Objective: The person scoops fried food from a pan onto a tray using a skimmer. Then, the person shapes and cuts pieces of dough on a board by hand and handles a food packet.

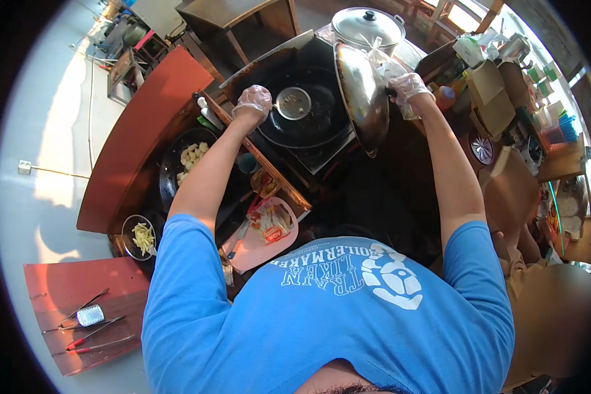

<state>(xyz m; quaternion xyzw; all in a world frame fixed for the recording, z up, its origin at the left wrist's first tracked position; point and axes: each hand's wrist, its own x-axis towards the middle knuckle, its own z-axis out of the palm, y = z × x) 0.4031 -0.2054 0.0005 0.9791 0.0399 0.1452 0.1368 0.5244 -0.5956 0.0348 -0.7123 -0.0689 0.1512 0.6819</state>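
In a clear plastic glove, my left hand (255, 100) is closed around the handle of a round strainer (293, 104), whose bowl hangs over a large black wok (312, 131). A few small light bits lie in the strainer. My right hand (410, 88), gloved too, grips the handle of a big metal lid (364, 95). The lid is held tilted, almost on edge, at the right side of the wok. What lies at the wok's dark bottom is hard to make out.
Left of me, a dark pan (177, 161) holds pale pieces, and a bowl (138, 238) holds cut strips. A pink cutting board (282, 246) carries a knife and packets. Behind the wok stands a lidded pot (368, 27). Tongs (98, 331) rest on a red panel. Another person sits at right.
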